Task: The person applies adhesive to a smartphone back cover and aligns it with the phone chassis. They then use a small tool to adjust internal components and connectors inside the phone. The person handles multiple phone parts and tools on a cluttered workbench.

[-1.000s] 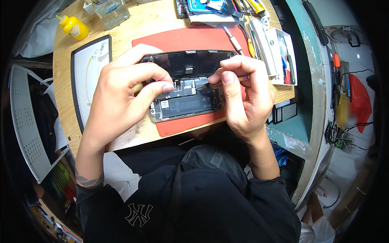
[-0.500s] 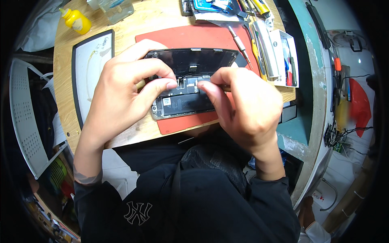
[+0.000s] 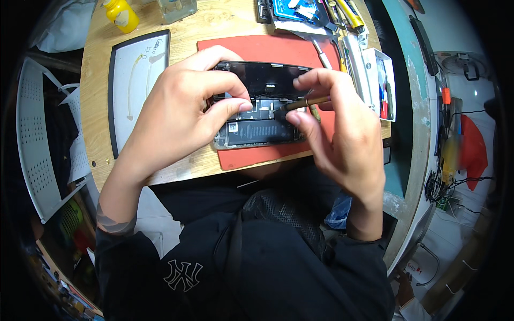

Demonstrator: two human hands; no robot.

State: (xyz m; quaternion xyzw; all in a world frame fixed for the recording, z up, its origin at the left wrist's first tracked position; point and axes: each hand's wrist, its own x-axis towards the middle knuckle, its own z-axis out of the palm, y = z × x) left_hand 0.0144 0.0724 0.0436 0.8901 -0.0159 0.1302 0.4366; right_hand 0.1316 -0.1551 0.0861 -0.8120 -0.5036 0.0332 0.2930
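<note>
A smartphone lies opened on the red mat (image 3: 241,159), its dark screen (image 3: 257,77) tilted up at the back and its black battery (image 3: 262,132) exposed in the lower half. My left hand (image 3: 184,101) curls round the phone's left end. Its thumb and forefinger are pinched over the inside near the small parts; what lies between their tips is hidden. In my right hand (image 3: 342,128) is a thin brown-handled tool (image 3: 316,100), perhaps a small brush. Its dark tip points at the phone's inside, thumb below and fingers loosely above.
A black-rimmed white tray (image 3: 113,107) lies left of the mat, with a yellow bottle (image 3: 122,16) and a clear container (image 3: 176,9) behind. At the back right are a white box of tools (image 3: 383,80), a silver roll (image 3: 356,67) and a screwdriver (image 3: 324,56).
My right hand has drawn back from the phone's inside and its fingers have spread, showing the brown-handled tool. My left hand stays pinched at the phone. The whole view has shifted slightly.
</note>
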